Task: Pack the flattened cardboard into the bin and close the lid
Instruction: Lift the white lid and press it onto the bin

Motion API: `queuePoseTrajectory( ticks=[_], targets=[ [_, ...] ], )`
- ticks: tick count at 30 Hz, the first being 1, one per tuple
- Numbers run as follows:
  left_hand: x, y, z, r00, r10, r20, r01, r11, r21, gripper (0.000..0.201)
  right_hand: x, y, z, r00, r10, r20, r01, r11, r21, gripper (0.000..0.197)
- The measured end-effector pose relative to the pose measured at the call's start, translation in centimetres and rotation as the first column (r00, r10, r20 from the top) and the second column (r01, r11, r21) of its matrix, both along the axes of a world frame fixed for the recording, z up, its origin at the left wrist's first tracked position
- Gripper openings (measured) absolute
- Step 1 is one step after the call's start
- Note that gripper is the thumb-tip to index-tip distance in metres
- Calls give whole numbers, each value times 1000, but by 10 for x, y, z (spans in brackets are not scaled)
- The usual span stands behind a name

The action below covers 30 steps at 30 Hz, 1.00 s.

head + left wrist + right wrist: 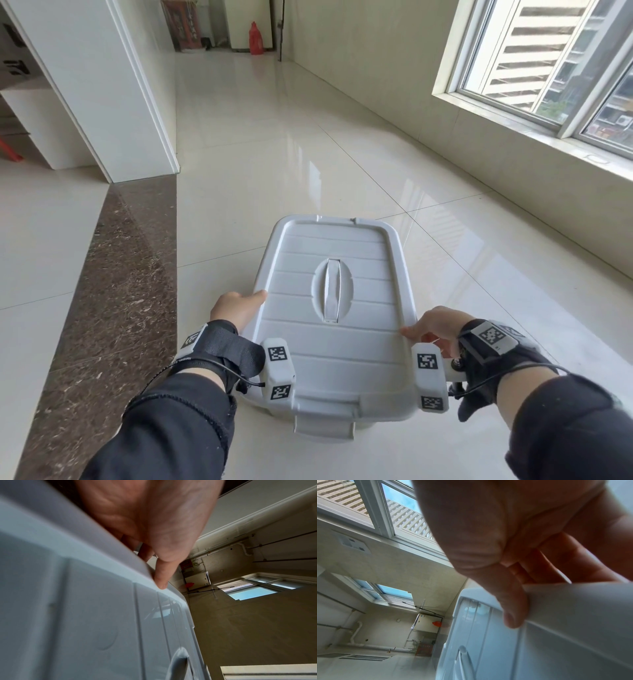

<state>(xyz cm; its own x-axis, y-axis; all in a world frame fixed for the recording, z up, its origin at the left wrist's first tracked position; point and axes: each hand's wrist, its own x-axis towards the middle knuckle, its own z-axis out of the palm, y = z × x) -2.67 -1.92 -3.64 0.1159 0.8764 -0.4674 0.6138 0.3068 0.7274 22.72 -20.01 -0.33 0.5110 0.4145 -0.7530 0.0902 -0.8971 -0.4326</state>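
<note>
A grey plastic lid (pixel 329 329) with a recessed handle (pixel 333 291) lies over the bin (pixel 265 263), whose body shows only as a sliver under the left rim. My left hand (pixel 238 305) grips the lid's left edge, thumb on top (pixel 161 577), fingers under the rim. My right hand (pixel 433 325) grips the right edge the same way, thumb (pixel 511 612) over the lid (pixel 556 615). A front latch tab (pixel 323 426) hangs at the near edge. No cardboard is visible; the bin's inside is hidden by the lid (pixel 85 608).
Glossy cream floor tiles (pixel 342 154) surround the bin. A dark stone strip (pixel 113 308) runs along the left. A white wall corner (pixel 137 120) stands at the back left, a window (pixel 548 68) at the right, and a red bottle (pixel 256 38) far down the corridor.
</note>
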Motion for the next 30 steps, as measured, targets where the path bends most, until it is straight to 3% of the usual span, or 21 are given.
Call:
queuePoseTrajectory(
  ticks=[2, 3, 10, 16, 20, 24, 26, 30],
  targets=[
    [-5, 2, -1, 1000, 20, 10, -20, 999, -44, 80, -4, 1, -4, 997, -63, -35, 65, 997, 50, 26],
    [-8, 2, 0, 1000, 21, 3, -20, 999, -45, 80, -8, 2, -6, 994, -88, -59, 92, 993, 72, 28],
    [-29, 14, 0, 992, 124, -26, -125, 991, -42, 52, -42, 18, -12, 955, -206, -212, 247, 949, 194, 18],
    [-43, 14, -12, 949, 289, 123, -268, 950, -160, 56, -66, 31, -15, 942, -257, -215, 307, 920, 245, 23],
    [-44, 11, -15, 934, 319, 160, -285, 936, -205, 48, -80, 35, -16, 930, -273, -247, 333, 909, 249, 32],
    [-39, 1, -4, 930, 336, 149, -311, 935, -171, 24, -88, 39, -15, 913, -297, -279, 370, 891, 264, 26],
    [-38, -2, -2, 936, 324, 140, -300, 939, -171, 21, -90, 39, -15, 908, -299, -293, 378, 886, 270, 26],
    [-49, 15, -34, 937, 312, 156, -272, 933, -235, 83, -92, 38, -16, 902, -297, -312, 386, 879, 280, 25]
  ],
)
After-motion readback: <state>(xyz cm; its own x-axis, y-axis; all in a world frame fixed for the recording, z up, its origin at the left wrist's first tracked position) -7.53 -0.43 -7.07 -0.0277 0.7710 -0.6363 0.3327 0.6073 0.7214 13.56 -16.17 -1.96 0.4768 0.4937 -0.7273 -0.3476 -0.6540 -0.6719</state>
